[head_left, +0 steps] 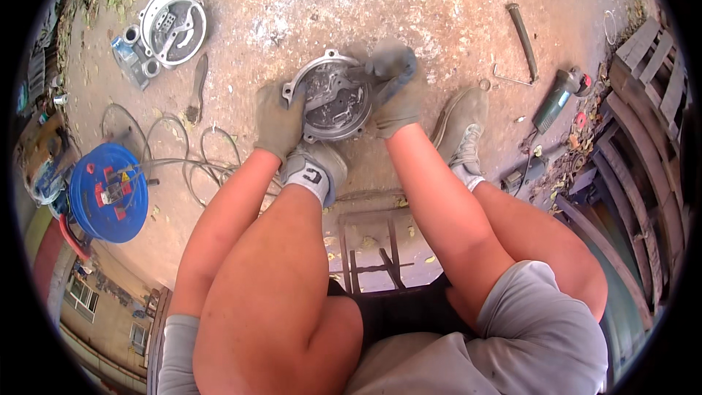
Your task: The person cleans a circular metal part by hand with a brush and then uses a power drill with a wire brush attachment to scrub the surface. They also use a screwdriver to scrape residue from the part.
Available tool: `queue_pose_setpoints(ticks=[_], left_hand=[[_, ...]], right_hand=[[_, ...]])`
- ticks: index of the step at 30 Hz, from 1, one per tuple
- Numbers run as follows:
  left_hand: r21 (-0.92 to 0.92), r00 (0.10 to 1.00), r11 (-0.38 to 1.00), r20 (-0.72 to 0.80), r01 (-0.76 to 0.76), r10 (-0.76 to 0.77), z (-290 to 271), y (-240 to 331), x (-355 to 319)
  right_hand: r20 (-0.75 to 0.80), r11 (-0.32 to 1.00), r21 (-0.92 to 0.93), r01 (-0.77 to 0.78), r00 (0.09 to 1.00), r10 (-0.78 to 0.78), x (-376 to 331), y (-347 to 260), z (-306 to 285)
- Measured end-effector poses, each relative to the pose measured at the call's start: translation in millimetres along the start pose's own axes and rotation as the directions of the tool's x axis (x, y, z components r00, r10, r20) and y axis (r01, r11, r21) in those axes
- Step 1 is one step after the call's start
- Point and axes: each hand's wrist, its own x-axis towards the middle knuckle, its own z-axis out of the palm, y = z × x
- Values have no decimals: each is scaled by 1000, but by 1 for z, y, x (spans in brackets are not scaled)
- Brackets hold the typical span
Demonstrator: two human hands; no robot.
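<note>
A round metal housing (338, 129) with bolt lugs on its rim stands tilted between my feet, its dark, dusty inside facing up. A curved metal bar (333, 93) crosses its inside. My left hand (279, 118), in a grey-brown work glove, grips the left side of the rim. At the right side my right hand (398, 91), gloved too, is closed and slightly smeared by motion. Something dark reaches from its fingers over the rim into the housing; I cannot make out its kind.
At the far left lie a similar round housing (172, 25), a blue-grey metal part (130, 61) and a brush (197, 89). A blue cable reel (110, 192) trails loops of cable. To the right are a hammer (523, 40), an angle grinder (557, 99) and wooden pallets (643, 132).
</note>
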Motion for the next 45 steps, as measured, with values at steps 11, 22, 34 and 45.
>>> queue_pose_setpoints(ticks=[11,22,34,45], left_hand=[[18,1000,1000,15,5,-5,7,-10,1],[27,1000,1000,-20,15,-14,10,-6,2],[84,996,993,-32,-81,84,10,-22,-2],[113,996,993,-77,-23,32,12,-12,0]], right_hand=[[51,991,135,5,999,-12,12,-8,-16],[-7,989,-14,-149,989,149,18,1,-3],[46,995,-27,-92,995,93,6,-12,-4],[594,682,-621,387,800,87,11,-19,-12]])
